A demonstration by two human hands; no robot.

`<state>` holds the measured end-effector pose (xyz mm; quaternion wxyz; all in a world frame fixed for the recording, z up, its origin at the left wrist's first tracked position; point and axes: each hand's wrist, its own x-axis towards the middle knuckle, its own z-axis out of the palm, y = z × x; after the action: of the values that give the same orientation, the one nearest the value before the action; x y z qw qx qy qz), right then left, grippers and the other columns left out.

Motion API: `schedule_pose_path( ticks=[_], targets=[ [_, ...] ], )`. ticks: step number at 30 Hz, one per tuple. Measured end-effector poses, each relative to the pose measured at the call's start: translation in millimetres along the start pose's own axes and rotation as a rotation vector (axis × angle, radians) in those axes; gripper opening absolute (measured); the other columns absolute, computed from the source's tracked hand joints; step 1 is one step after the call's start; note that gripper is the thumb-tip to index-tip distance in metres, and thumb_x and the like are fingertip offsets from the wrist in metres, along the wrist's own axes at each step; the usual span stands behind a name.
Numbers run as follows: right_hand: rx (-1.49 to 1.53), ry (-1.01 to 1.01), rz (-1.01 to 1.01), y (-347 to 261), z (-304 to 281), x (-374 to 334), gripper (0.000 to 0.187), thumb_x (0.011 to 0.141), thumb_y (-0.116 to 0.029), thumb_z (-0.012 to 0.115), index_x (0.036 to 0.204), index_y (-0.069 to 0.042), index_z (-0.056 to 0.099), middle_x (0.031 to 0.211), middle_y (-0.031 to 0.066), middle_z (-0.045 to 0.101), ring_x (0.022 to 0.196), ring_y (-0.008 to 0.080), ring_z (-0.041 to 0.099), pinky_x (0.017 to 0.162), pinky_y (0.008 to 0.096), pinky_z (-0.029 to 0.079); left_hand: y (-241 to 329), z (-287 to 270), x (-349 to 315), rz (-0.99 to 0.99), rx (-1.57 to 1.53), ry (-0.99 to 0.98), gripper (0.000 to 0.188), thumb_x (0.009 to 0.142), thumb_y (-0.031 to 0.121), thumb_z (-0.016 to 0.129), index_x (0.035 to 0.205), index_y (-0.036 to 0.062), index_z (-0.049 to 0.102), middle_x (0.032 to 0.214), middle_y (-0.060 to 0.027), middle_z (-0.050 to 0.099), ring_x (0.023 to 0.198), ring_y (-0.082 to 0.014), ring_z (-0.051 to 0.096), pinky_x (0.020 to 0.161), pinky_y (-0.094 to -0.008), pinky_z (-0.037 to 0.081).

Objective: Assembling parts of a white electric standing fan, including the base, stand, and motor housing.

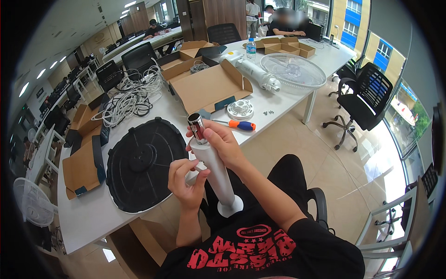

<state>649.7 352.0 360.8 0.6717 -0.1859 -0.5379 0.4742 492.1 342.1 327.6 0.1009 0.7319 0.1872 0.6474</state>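
A white fan-stand pole [218,179] leans over my lap, its wide round collar [230,207] at the lower end and a shiny chrome inner tube [195,124] sticking out of the top. My right hand [223,142] is wrapped round the upper end, with thumb and fingers at the chrome tube. At the pole's left side, my left hand [187,180] pinches a small white knob [200,166] just below the top; the fingers partly cover it. On the table lie a blue-and-orange screwdriver [242,125] and a black round ribbed base [132,174].
Beyond the pole lie a white vented disc [240,109], small screws [268,113], a white fan body [258,76], a fan guard [295,69] and a water bottle [251,48]. Open cardboard boxes [204,88] and tangled white cables [134,95] cover the far left. Office chairs [367,97] stand right.
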Motion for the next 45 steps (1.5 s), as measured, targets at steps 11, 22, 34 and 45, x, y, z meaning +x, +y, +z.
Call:
schedule_pose_path(
  ticks=[11, 22, 34, 45],
  targets=[
    [0.025, 0.062, -0.005, -9, -7, -2, 0.044, 0.102, -0.035, 0.052, 0.127, 0.001, 0.057, 0.110, 0.0124, 0.066, 0.091, 0.0237, 0.070, 0.082, 0.0360, 0.057, 7, 2, 18, 0.173, 0.010, -0.093, 0.035, 0.075, 0.006, 0.084, 0.105, 0.0006, 0.067, 0.104, -0.0139, 0.066, 0.085, -0.0256, 0.065, 0.077, -0.0338, 0.053],
    [0.003, 0.017, -0.003, -2, 0, -3, 0.042, 0.102, -0.033, 0.052, 0.127, 0.001, 0.057, 0.109, 0.0128, 0.067, 0.091, 0.0232, 0.070, 0.081, 0.0354, 0.057, 14, 3, 10, -0.017, 0.002, -0.026, 0.040, 0.071, 0.009, 0.086, 0.106, -0.0012, 0.068, 0.098, -0.0117, 0.064, 0.088, -0.0245, 0.062, 0.076, -0.0327, 0.051],
    [0.001, -0.008, -0.029, 2, 2, -2, 0.040, 0.102, -0.033, 0.052, 0.122, 0.001, 0.058, 0.105, 0.0110, 0.067, 0.091, 0.0236, 0.070, 0.080, 0.0354, 0.056, 11, -7, 23, 0.170, 0.050, -0.009, 0.039, 0.074, 0.014, 0.086, 0.105, -0.0002, 0.066, 0.094, -0.0109, 0.064, 0.082, -0.0251, 0.062, 0.074, -0.0334, 0.051],
    [0.057, 0.009, -0.022, -3, 0, -2, 0.026, 0.105, -0.022, 0.049, 0.118, -0.002, 0.059, 0.104, 0.0086, 0.067, 0.092, 0.0191, 0.070, 0.080, 0.0316, 0.055, 9, -2, 10, 0.056, 0.081, -0.049, 0.037, 0.073, 0.013, 0.085, 0.101, 0.0021, 0.063, 0.091, -0.0103, 0.064, 0.078, -0.0264, 0.063, 0.067, -0.0334, 0.051]
  ],
)
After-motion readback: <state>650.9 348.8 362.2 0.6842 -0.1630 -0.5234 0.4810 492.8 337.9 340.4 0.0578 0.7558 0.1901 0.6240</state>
